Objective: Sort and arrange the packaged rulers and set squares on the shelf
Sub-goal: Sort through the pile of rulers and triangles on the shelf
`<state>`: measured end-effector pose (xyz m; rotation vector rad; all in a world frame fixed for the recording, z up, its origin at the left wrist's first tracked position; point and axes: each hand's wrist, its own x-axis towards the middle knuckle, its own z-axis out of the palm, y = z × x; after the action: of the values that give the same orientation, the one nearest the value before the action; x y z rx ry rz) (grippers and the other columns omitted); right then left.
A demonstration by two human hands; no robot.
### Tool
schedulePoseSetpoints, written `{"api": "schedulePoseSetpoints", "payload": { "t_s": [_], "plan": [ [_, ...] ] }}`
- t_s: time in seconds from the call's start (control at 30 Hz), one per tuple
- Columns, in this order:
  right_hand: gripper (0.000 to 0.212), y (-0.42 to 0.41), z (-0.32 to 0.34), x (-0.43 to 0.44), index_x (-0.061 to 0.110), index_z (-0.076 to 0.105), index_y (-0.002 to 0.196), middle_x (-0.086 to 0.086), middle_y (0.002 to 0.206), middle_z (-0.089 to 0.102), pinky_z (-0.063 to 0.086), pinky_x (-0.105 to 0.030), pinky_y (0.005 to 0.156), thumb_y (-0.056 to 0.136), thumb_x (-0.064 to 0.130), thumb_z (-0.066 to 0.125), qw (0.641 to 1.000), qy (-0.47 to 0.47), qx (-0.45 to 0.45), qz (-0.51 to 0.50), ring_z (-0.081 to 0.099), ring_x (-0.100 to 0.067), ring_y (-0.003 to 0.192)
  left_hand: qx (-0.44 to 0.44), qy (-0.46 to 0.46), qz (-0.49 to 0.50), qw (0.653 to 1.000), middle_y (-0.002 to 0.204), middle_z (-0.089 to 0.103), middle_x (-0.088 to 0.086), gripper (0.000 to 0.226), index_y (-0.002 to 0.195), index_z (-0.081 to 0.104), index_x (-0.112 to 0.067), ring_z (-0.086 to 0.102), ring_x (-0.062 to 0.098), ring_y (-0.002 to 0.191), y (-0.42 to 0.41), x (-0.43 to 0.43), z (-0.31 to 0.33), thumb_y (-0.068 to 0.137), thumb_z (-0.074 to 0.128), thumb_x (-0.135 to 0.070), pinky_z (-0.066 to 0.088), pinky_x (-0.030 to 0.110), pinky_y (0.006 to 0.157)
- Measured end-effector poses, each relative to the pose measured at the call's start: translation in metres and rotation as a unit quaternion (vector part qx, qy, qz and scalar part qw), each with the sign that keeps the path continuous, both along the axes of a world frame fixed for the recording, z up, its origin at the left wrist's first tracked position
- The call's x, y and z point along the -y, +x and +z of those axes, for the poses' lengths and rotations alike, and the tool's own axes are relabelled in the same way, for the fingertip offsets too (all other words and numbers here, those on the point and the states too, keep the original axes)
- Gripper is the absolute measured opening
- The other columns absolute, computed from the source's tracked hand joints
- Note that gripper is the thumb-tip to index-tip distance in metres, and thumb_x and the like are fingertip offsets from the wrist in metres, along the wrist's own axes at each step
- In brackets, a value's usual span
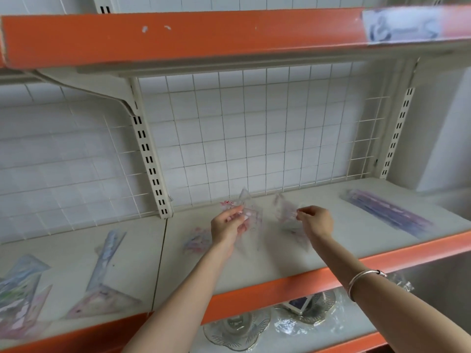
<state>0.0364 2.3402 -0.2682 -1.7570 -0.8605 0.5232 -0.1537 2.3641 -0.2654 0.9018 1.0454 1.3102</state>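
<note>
Packaged stock is being sorted over the middle of the shelf (pixel 267 266).

One clear set square (pixel 251 212) is being gripped in the curled left hand (pixel 229 226). A second set square (pixel 285 215) is being pinched by the right hand (pixel 316 222). Both are being held tilted above the board, seemingly for comparing. Purple rulers (pixel 387 215) are being kept apart at right, with other set squares (pixel 102 299) at left.

Left hand (pixel 226 226) grips clear set square (pixel 251 206); right hand (pixel 317 221) pinches another clear packet (pixel 284 214) above shelf (pixel 267 266).

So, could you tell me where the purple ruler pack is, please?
In the head view, the purple ruler pack lies on the shelf toward its right end, right of the right hand.
</note>
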Motion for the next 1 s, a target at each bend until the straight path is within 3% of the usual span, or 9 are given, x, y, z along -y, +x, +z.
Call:
{"api": "schedulePoseSetpoints", "payload": {
  "t_s": [0.2,0.27,0.4,0.47,0.6,0.7,0.83,1.0],
  "plan": [
    [0.013,0.024,-0.011,0.005,0.007,0.071,0.085,-0.011,0.079,0.068,0.041,-0.024,0.065,0.079,0.004,0.061,0.998,-0.055,0.034,-0.020,0.063,-0.027,0.079,-0.007,0.010,-0.026,1.000,0.082,0.059,0.011,0.031,0.109,0.064,0.004,0.055,0.022,0.065,0.025,0.004,0.005,0.080,0.065,0.014,0.047,0.017,0.046],
    [0.009,0.028,-0.012,0.005,0.010,0.070,0.086,-0.012,0.086,0.069,0.045,-0.026,0.068,0.078,0.009,0.066,0.997,-0.065,0.051,-0.010,0.064,-0.029,0.086,-0.007,0.013,-0.031,0.999,0.083,0.059,0.013,0.031,0.108,0.063,0.002,0.054,0.023,0.062,0.030,0.004,0.006,0.079,0.066,0.014,0.043,0.016,0.043],
    [0.017,0.028,-0.011,0.006,0.017,0.066,0.095,-0.009,0.104,0.056,0.045,-0.034,0.085,0.078,0.017,0.069,0.985,-0.063,0.159,-0.012,0.057,-0.029,0.097,0.000,0.021,-0.038,0.999,0.095,0.058,0.013,0.037,0.109,0.062,-0.009,0.059,0.027,0.077,0.035,0.001,0.003,0.079,0.067,0.012,0.049,0.018,0.047],
    [0.014,0.023,-0.003,0.007,0.015,0.067,0.095,-0.007,0.098,0.057,0.042,-0.030,0.079,0.082,0.012,0.063,0.984,-0.005,0.178,0.010,0.057,-0.025,0.092,-0.002,0.031,-0.037,0.999,0.105,0.057,0.009,0.048,0.118,0.059,-0.014,0.061,0.024,0.084,0.036,-0.001,0.001,0.080,0.066,0.013,0.055,0.023,0.053],
    [0.008,-0.003,0.017,0.008,0.011,0.068,0.090,-0.003,0.078,0.063,0.038,-0.015,0.053,0.084,0.015,0.066,0.989,0.059,0.076,0.114,0.055,-0.013,0.065,0.005,0.033,-0.039,0.999,0.120,0.059,0.018,0.064,0.122,0.051,-0.027,0.065,0.029,0.086,0.035,-0.005,0.000,0.076,0.071,0.013,0.059,0.037,0.065],
    [0.016,-0.021,0.021,0.006,0.010,0.067,0.095,-0.005,0.077,0.065,0.042,-0.020,0.055,0.082,0.018,0.072,0.985,0.053,-0.025,0.164,0.055,-0.012,0.060,-0.002,0.031,-0.050,0.998,0.116,0.062,0.022,0.071,0.128,0.046,-0.030,0.067,0.032,0.083,0.028,-0.002,0.004,0.075,0.074,0.008,0.058,0.036,0.064],
    [0.013,-0.040,0.022,0.000,0.008,0.062,0.080,-0.006,0.068,0.061,0.040,-0.019,0.049,0.079,0.000,0.071,0.970,0.043,-0.149,0.189,0.052,-0.014,0.054,-0.022,0.051,-0.065,0.996,0.117,0.062,0.021,0.071,0.127,0.043,-0.033,0.067,0.029,0.081,0.012,0.001,0.006,0.076,0.074,0.006,0.055,0.030,0.058],
    [0.018,-0.067,0.023,-0.005,0.008,0.059,0.070,-0.008,0.064,0.063,0.043,-0.021,0.052,0.078,-0.005,0.069,0.959,0.030,-0.214,0.186,0.056,-0.015,0.051,-0.062,0.067,-0.072,0.993,0.122,0.058,0.021,0.085,0.135,0.039,-0.032,0.063,0.025,0.091,-0.022,0.003,0.009,0.071,0.076,0.010,0.052,0.023,0.054]
  ]
}}
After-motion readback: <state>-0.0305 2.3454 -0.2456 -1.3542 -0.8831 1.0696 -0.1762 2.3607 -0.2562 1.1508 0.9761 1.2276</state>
